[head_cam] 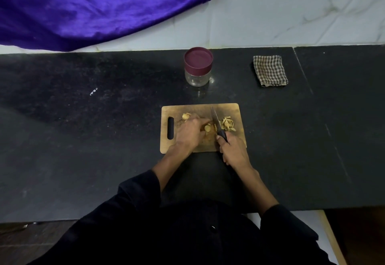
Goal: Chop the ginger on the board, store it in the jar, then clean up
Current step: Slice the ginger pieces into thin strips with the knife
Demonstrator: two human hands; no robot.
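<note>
A wooden cutting board [229, 109] lies on the black counter in front of me. My left hand [190, 132] holds a piece of ginger [207, 128] down on the board. My right hand [234, 149] grips the black handle of a knife [215, 119], whose blade stands on the board just right of that piece. Cut ginger strips [228, 124] lie in a small pile to the blade's right. Another ginger chunk [186, 116] sits beyond my left hand. Behind the board stands a clear glass jar [197, 77] with its maroon lid [198, 59] on.
A folded checked cloth [270, 70] lies at the back right of the black counter [83, 139]. A purple fabric [93, 6] hangs over the white wall at the upper left. The counter's front edge runs just before my body.
</note>
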